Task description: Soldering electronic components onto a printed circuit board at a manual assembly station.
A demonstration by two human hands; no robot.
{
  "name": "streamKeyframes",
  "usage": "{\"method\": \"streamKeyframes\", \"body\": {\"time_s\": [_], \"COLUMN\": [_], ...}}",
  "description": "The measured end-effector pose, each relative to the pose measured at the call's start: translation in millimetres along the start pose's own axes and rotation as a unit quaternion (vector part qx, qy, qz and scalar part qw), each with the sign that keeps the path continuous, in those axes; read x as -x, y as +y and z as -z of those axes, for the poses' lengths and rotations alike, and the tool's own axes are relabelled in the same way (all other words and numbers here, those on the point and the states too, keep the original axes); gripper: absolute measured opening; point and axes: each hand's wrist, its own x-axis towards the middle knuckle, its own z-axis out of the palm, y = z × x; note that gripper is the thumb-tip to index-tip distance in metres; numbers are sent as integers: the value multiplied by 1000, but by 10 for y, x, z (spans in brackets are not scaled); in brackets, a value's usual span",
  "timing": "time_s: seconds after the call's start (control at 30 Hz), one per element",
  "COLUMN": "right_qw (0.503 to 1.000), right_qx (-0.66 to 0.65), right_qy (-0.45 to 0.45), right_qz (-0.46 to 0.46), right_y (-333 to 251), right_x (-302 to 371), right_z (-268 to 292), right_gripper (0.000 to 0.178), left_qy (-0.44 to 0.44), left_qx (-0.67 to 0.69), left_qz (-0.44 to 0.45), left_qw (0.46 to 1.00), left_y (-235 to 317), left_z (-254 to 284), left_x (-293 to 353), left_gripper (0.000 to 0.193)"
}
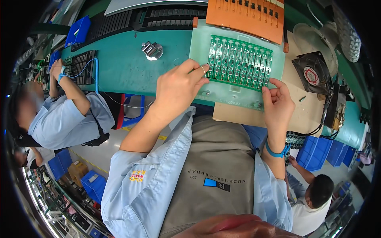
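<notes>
Left hand point(178, 85) is pinching circuit panel point(240, 61) at its left edge, right hand point(279, 101) its near-right corner. Paired grips probably steadying it over pale fixture point(222, 93).

Circuit-board panel point(240, 61): left edge partly covered by fingertips of the left hand point(178, 85), lower right corner by those of the right hand point(279, 101); closure of either grip indeterminable; components too small to identify.
Fine strand point(204, 70), at left fingertips: too thin to name.
Pale green fixture point(198, 43): middle hidden beneath panel, upper part behind orange plate point(244, 23).
Orange plate: top cut off by upper edge.
Thin wire point(127, 106): lost behind left forearm point(147, 125).
Cardboard point(309, 115): partly concealed under fixture.
Co-worker 1 point(67, 123), left: face blurred, pieces near hands too small to tell.
Co-worker 2 point(315, 206), lower right: face hidden.
Rack point(51, 198), lower left: contents blurred.
</notes>
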Motion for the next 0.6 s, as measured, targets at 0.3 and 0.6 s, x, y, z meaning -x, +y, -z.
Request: {"method": "streamKeyframes", "body": {"time_s": [0.3,0.6], "right_qw": [998,984], "right_qx": [57,131], "right_qy": [0,15], "right_qz": [36,117], "right_y": [0,7], "right_x": [-29,34], "right_z": [-12,-24], "right_gripper": [26,29], "left_qy": [-15,-15], "left_qx": [-23,-13], "left_qz": [-12,-20], "left_qw": [1000,1000], "left_y": [-16,-26], "left_z": [-21,-22], "left_x": [-23,16], "left_gripper": [29,32]}}
